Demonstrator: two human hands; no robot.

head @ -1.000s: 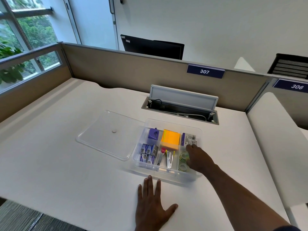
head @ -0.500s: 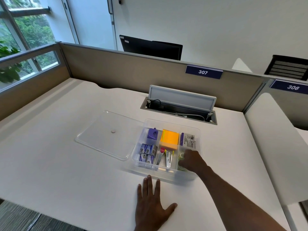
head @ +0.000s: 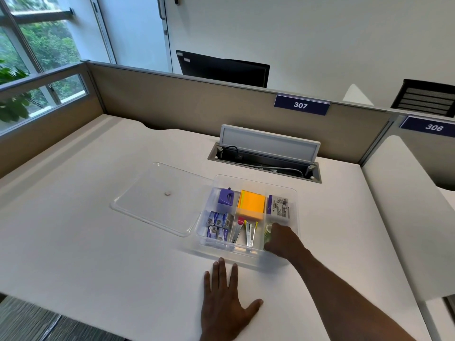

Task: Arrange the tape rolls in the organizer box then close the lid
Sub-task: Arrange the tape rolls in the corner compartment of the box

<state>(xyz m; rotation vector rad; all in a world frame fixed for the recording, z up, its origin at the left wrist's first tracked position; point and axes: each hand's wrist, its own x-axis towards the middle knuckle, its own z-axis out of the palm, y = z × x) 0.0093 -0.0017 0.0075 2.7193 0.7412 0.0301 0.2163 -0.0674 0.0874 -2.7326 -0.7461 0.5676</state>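
A clear plastic organizer box (head: 256,179) stands open on the white desk, divided into compartments. Greenish tape rolls (head: 268,230) lie in its near right compartment, mostly hidden under my right hand (head: 283,241), which reaches into that compartment with curled fingers on the rolls. Whether it grips a roll I cannot make out. The clear lid (head: 157,198) lies flat on the desk just left of the box. My left hand (head: 225,306) rests flat on the desk in front of the box, fingers spread, holding nothing.
Other compartments hold a purple sharpener (head: 225,199), orange sticky notes (head: 251,206), staple boxes (head: 218,225), staplers (head: 246,233) and a labelled pack (head: 279,207). An open cable hatch (head: 266,158) sits behind the box. Partitions edge the desk at back and right.
My right hand has drawn back from the far right compartment to the near right one, covering the tape rolls. The left hand has stayed flat on the desk.
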